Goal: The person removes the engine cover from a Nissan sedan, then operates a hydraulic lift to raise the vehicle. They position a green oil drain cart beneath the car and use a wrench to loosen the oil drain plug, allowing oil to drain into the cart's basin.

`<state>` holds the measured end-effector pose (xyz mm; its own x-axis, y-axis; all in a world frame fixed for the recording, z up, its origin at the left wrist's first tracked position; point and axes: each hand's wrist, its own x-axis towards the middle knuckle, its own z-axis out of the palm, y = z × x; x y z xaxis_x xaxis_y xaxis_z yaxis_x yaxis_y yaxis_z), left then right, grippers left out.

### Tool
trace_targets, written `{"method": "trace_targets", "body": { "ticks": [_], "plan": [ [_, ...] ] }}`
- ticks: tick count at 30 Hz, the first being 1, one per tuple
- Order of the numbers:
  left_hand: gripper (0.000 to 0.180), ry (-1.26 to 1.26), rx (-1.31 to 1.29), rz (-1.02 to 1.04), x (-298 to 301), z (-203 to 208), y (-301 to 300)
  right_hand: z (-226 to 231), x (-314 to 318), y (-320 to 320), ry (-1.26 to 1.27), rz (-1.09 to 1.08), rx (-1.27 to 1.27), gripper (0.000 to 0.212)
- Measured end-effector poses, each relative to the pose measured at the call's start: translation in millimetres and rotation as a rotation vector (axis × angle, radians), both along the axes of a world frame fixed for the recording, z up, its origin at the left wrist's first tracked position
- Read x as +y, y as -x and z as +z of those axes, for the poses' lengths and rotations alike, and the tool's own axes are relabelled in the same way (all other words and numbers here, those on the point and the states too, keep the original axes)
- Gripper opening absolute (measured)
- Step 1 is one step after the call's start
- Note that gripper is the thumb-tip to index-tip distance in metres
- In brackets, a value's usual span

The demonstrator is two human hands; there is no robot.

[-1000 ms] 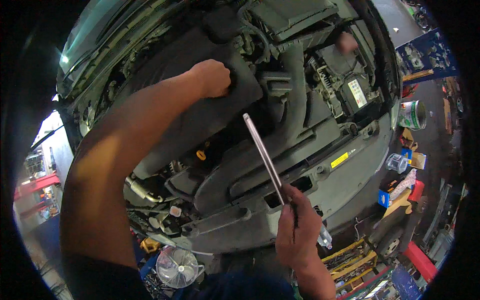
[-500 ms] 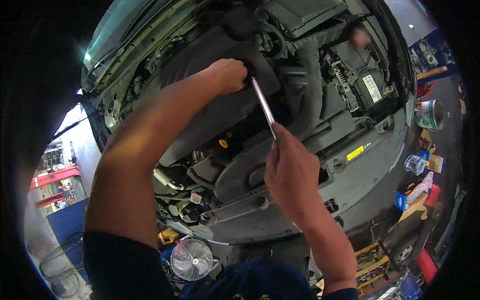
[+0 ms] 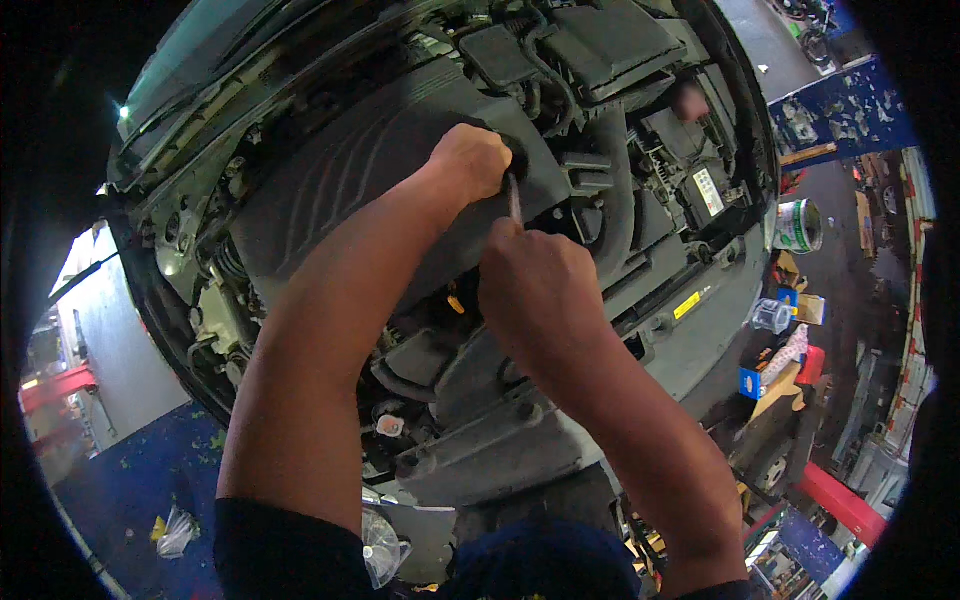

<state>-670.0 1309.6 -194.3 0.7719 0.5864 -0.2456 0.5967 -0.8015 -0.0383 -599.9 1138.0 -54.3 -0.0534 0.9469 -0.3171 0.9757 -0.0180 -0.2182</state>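
Holding pale item (image 3: 785, 355): blue box (image 3: 750, 383). Bucket (image 3: 797, 225), clear tub (image 3: 771, 315): contents not legible. Right hand (image 3: 540, 285): closed round rod (image 3: 515, 205); rod over engine cover (image 3: 345, 185), far end seemingly just beside left hand (image 3: 470, 160), tip lost in shadow. Left hand: curled on cover, grip hidden, cannot tell. Fan (image 3: 381, 548): cut off. Versus one second ago: rod end then well apart from left hand; more of fan covered now.
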Motion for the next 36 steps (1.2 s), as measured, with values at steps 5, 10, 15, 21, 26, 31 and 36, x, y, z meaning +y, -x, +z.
{"method": "trace_targets", "body": {
  "ticks": [5, 10, 15, 21, 26, 31, 36],
  "plan": [
    [0.02, -0.093, -0.001, -0.076, -2, -2, 0, 2, 0, -5, 0.031, -0.074, -0.009, 0.015],
    [0.021, 0.097, 0.116, -0.077, 4, 9, -7, -10, 3, -11, 0.015, -0.14, 0.009, 0.016],
    [0.024, 0.123, 0.067, -0.066, 3, 10, -5, -15, 3, 5, 0.006, -0.121, -0.026, 0.017],
    [0.024, 0.117, 0.091, -0.095, 5, 6, -6, -21, 1, 20, 0.035, -0.073, 0.004, 0.022],
    [0.021, 0.067, -0.036, -0.121, 7, -6, -1, -28, -2, 21, 0.025, -0.097, -0.067, 0.017],
    [0.027, 0.097, 0.045, 0.004, 2, -2, -6, -24, -2, 22, 0.065, -0.05, -0.077, 0.016],
    [0.027, 0.055, 0.03, 0.032, 0, 6, -8, -32, -6, 13, -0.045, -0.041, 0.0, 0.017]
  ]
}}
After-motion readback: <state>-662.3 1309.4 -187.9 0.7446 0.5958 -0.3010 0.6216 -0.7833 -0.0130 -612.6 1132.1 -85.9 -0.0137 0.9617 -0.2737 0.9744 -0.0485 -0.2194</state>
